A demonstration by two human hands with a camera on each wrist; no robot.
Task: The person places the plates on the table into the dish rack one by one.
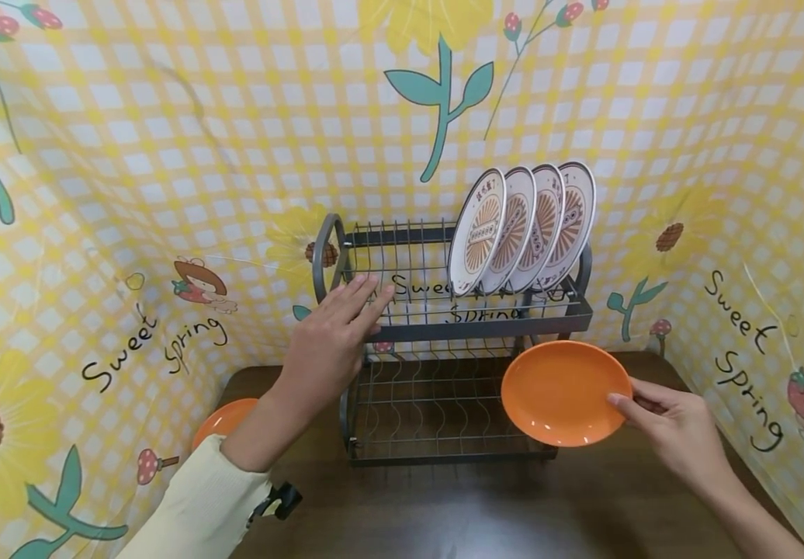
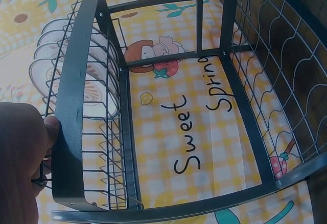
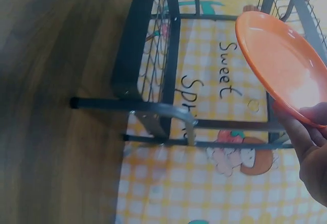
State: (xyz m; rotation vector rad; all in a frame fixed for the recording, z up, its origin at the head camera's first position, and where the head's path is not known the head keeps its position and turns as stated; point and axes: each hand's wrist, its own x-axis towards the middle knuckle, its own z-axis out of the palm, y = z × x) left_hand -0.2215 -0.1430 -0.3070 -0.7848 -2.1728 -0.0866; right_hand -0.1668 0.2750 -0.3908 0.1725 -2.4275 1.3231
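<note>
My right hand grips the right rim of an orange oval plate, thumb on its upper face and fingers beneath. The plate is held in front of the dish rack, tilted toward the head camera. My left hand rests on the left front of the rack's upper tier, its fingers fairly straight over the wires. In the left wrist view, a fingertip lies right at the front rail. Several white patterned plates stand upright in a row on the upper tier's right side.
Another orange dish shows at the left, partly hidden by my left forearm. The rack's wavy-wire lower tier sits just above the dark wooden table. Yellow checked cloth with flower prints stands around the back and sides.
</note>
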